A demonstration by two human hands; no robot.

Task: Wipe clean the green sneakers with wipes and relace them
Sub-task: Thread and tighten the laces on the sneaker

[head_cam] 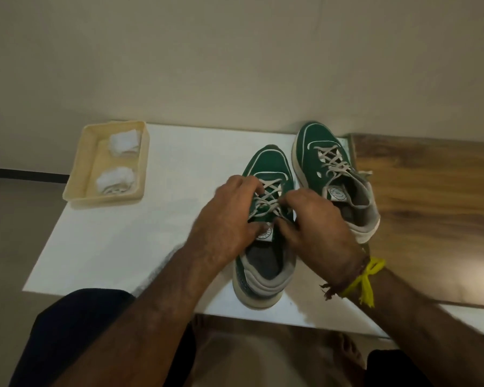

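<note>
Two green sneakers with white laces stand on a white board. The nearer sneaker (266, 169) points away from me, its heel near the board's front edge. My left hand (227, 213) and my right hand (316, 227) curl over its lacing, fingers pinching the white lace (266, 202) near the tongue. The second sneaker (319, 152) stands laced to the right and further back, untouched. Two crumpled white wipes (115, 177) lie in a beige tray at the back left.
The beige tray (78, 177) sits on the white board's (140, 236) back-left corner. A wooden surface (430, 191) adjoins the board on the right. A wall rises right behind. My knees and bare feet show below the front edge.
</note>
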